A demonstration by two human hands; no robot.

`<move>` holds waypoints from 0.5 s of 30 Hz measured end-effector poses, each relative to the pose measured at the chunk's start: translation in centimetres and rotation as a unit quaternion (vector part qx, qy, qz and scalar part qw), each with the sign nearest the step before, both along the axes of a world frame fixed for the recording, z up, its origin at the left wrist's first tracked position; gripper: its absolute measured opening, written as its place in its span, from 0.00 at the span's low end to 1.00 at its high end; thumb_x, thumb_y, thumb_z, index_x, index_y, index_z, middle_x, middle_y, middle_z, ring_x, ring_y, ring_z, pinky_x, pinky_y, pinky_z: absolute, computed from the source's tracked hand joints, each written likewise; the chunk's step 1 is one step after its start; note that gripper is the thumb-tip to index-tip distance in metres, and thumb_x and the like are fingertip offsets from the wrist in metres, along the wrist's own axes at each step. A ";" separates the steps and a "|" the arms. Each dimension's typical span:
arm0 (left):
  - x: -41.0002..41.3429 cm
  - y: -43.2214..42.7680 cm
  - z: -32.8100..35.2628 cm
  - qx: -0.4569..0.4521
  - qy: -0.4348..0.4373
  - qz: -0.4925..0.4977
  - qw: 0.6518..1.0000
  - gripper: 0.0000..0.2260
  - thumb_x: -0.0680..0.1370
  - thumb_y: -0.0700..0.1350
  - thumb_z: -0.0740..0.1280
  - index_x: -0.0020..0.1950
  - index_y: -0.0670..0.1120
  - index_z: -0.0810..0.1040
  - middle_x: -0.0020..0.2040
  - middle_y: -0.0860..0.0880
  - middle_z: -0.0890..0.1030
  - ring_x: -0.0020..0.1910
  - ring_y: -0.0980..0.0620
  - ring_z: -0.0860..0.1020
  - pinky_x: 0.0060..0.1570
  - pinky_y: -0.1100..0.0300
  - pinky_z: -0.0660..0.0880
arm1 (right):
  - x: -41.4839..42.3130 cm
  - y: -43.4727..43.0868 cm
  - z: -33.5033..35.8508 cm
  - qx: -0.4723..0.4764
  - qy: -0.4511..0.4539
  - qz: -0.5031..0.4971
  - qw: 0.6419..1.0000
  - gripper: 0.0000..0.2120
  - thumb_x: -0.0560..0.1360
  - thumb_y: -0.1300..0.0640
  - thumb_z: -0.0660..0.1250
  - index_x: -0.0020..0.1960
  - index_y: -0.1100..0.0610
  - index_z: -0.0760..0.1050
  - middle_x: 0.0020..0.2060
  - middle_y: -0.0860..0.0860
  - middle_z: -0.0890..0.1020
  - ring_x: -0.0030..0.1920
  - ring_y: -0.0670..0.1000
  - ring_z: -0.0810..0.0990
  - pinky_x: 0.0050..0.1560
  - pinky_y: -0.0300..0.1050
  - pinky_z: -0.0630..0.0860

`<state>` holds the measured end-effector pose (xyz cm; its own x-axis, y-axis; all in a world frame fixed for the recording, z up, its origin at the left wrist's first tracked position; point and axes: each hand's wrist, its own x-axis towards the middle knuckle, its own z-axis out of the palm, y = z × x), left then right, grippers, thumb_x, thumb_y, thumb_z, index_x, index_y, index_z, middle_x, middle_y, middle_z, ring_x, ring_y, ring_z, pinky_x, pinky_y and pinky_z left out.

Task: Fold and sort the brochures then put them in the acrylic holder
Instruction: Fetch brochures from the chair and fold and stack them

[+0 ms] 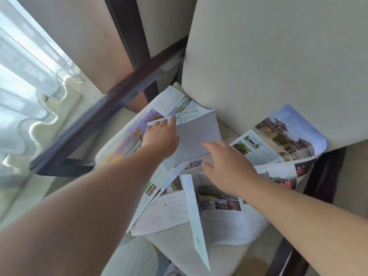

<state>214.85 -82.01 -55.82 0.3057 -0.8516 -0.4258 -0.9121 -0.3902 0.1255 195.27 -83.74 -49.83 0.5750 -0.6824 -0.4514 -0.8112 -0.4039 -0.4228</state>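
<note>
Several printed brochures lie scattered on a cream chair seat. A brochure with its blank grey back up rises half-folded in the middle of the pile. My left hand grips its upper left edge between thumb and fingers. My right hand rests flat on its lower right part, fingers spread. A brochure with building photos leans against the backrest at right. A narrow folded brochure lies near the seat's front. A colourful open brochure lies at left. No acrylic holder is in view.
The chair's cream backrest fills the upper right. A dark wooden armrest runs diagonally at left, another dark armrest stands at right. A sheer white curtain hangs at far left by a window.
</note>
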 end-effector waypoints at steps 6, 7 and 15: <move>-0.8 -1.0 -3.9 -0.056 -0.030 0.028 0.998 0.06 0.79 0.41 0.61 0.56 0.45 0.70 0.49 0.43 0.79 0.44 0.40 0.78 0.35 0.53 0.65 | -2.7 0.3 -1.6 0.026 -0.006 0.004 1.000 0.23 0.80 0.50 0.61 0.74 0.50 0.64 0.72 0.49 0.68 0.69 0.53 0.69 0.64 0.50 0.70; -1.3 -0.9 -3.7 -0.067 -0.014 0.033 0.997 0.06 0.79 0.40 0.61 0.55 0.45 0.70 0.46 0.43 0.78 0.41 0.40 0.77 0.33 0.53 0.65 | -3.2 0.1 -1.3 0.024 -0.006 0.009 1.000 0.21 0.80 0.51 0.61 0.72 0.51 0.65 0.70 0.49 0.70 0.67 0.54 0.70 0.62 0.51 0.72; -2.9 3.4 6.3 -0.233 -0.020 -0.107 0.966 0.04 0.76 0.35 0.66 0.43 0.42 0.74 0.37 0.44 0.79 0.36 0.41 0.76 0.41 0.53 0.68 | -1.8 -3.3 6.4 -0.074 -0.083 0.064 0.992 0.21 0.80 0.51 0.60 0.71 0.56 0.67 0.67 0.54 0.71 0.65 0.57 0.70 0.61 0.53 0.71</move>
<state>212.00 -78.63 -49.51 0.1107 -0.9935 0.0273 -0.9734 -0.1029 0.2048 193.43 -87.01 -43.42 0.7190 -0.6512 -0.2428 -0.6734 -0.5665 -0.4750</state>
